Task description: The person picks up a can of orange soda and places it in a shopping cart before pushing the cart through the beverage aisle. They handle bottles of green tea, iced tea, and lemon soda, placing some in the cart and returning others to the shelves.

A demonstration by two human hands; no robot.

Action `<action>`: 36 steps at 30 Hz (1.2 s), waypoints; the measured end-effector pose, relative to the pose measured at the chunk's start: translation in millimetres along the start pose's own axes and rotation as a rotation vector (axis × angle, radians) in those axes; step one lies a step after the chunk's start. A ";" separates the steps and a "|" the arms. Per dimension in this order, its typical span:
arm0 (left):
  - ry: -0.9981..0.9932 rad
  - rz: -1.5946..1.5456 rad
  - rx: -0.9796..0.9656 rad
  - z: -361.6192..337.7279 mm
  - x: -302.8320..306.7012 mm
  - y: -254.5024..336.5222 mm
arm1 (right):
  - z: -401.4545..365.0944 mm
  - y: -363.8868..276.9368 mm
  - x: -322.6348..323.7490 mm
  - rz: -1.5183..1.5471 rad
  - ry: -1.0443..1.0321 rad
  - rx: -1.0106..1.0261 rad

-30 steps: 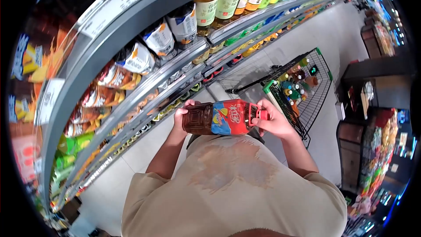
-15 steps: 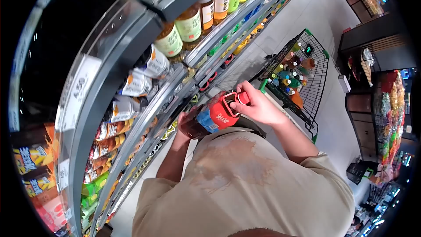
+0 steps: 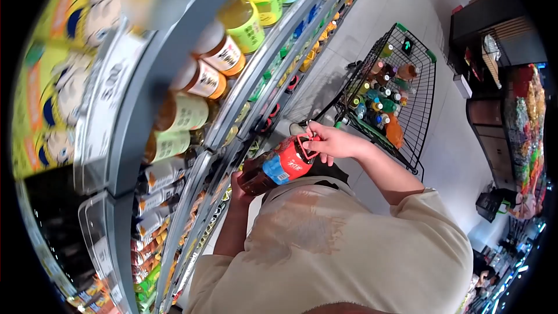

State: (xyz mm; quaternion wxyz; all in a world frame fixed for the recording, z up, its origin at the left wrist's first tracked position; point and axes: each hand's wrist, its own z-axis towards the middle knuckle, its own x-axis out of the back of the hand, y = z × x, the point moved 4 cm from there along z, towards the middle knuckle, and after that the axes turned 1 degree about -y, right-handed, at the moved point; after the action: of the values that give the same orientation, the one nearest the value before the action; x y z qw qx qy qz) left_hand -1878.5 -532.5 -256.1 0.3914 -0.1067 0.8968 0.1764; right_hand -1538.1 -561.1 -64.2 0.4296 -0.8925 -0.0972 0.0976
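Bottle held, outside the part-filled cart!
Right hand closed round its red handle, left hand cupping the base.

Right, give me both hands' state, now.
Left hand: holding the bottle near its base, fingers partly hidden.
Right hand: closed at its red handle.
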 end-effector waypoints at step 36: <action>0.281 0.963 0.200 131.1 -12.1 -9.4 | 82.7 81.5 71.9 -0.321 0.413 0.046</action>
State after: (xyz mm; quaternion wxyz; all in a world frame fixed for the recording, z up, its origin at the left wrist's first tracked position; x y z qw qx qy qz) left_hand -1780.2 -488.0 -332.1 0.1498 0.3340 0.9007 0.2340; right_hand -1482.9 -530.6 -185.3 0.4706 -0.8565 -0.1456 -0.1538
